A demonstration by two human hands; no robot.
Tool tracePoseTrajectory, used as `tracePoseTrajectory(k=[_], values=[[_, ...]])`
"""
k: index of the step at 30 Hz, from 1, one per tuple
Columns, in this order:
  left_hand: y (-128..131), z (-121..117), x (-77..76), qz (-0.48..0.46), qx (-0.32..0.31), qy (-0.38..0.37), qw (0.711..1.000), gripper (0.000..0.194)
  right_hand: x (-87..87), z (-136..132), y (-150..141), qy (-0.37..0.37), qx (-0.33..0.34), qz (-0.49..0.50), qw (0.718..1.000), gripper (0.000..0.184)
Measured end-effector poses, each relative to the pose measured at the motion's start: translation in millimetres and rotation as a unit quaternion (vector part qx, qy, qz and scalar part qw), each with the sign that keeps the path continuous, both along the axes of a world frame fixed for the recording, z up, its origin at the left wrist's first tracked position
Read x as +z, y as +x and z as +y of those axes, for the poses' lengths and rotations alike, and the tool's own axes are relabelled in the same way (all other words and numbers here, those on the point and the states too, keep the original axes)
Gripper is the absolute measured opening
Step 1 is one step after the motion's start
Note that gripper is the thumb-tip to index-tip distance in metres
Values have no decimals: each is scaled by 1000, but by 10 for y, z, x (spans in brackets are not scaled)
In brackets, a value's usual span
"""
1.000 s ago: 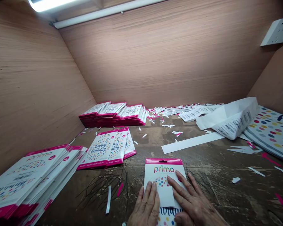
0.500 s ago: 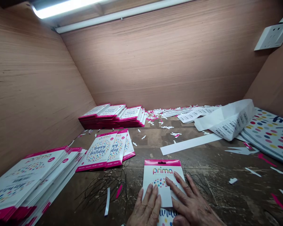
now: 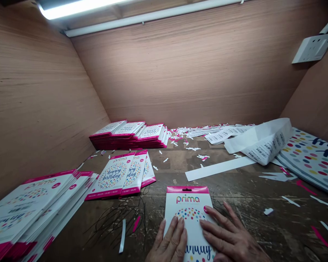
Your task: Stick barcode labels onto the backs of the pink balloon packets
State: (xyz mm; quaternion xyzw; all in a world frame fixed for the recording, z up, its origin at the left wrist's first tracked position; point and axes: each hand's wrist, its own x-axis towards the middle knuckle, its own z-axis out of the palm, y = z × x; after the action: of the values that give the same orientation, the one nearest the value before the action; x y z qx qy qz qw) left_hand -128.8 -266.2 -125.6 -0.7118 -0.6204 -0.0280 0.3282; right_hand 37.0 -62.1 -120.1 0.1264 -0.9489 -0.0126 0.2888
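A flat balloon packet [image 3: 188, 211], white with a pink top strip, a hang hole and "prima" lettering, lies on the table right in front of me. A plain white patch [image 3: 194, 232] covers its middle, between an arc of coloured dots and partly visible blue script. My left hand [image 3: 169, 240] rests flat on the packet's left side, fingers stretched out. On the right side my right hand [image 3: 229, 233] lies with spread fingers, their tips on the packet. The packet's lower end runs out of view.
More packets [image 3: 112, 174] lie fanned out at left, near a larger pile [image 3: 30, 207] and stacks [image 3: 150, 131] by the back wall. A barcode label strip [image 3: 265, 142], a white paper strip [image 3: 221, 168], dotted balloons [image 3: 314, 156] and paper scraps occupy the right. Dark threads [image 3: 117, 218] lie left of my hands.
My right hand has slid right and its fingers have spread off the packet's middle. The white patch, standing out with clear edges before, now looks flush with the packet. My left hand has barely moved.
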Motion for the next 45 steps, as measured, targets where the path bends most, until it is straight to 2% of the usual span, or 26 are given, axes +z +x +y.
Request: tracePoseTrajectory(k=[2,8,15,24,37,43,45], values=[[0,6,-9,-2,0,8,1000,31,36,22,4,22,11,-1,1000,47],[13,10,-23,-39,-3,14,999,28,11,-6,-22,61,-5,-11,998,45],[21,1,-23,-41,-2,3,999,28,168,-39,-48,84,-9,12,996,38],[24,10,-28,-67,-4,25,997,29,-11,-36,-12,84,-14,4,996,45],[-68,6,66,18,-60,-13,998,31,26,-53,-54,109,-23,13,994,44],[-13,30,57,-17,-39,-1,999,27,-67,-64,-39,99,-28,15,995,49],[-16,34,58,-10,-47,3,999,28,-47,-68,-39,91,-30,23,995,48]])
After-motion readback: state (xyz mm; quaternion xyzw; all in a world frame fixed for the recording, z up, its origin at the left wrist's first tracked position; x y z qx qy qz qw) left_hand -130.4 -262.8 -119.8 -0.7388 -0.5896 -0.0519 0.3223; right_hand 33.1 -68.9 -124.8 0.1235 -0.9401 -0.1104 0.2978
